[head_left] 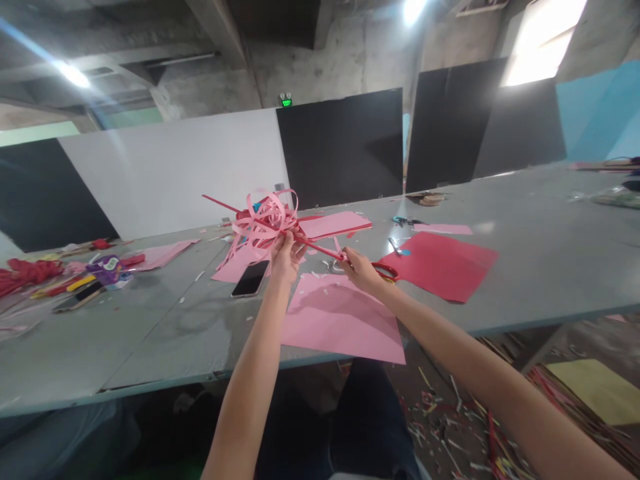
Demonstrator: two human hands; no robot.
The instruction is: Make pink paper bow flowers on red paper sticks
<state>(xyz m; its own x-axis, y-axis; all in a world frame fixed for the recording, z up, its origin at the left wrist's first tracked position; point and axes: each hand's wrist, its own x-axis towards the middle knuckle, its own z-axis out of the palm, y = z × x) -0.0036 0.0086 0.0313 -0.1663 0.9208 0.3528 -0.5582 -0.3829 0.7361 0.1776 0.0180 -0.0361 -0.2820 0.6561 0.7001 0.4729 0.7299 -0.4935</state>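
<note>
Left hand (289, 253) wrapped around red stick (323, 249), just right of curled pink strips (270, 219); right hand (361, 270) pinches stick's right end, over near pink sheet (345, 317) on table (200, 340).

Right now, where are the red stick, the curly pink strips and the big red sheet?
Red stick (320, 248), head view: its bare shaft.
Curly pink strips (273, 217), head view: the bundle's middle.
Big red sheet (445, 265), head view: its middle.

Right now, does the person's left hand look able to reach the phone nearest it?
Probably yes, once freed: the phone lies close to the left hand, its screen uncovered, though that hand is holding the red stick.
</note>
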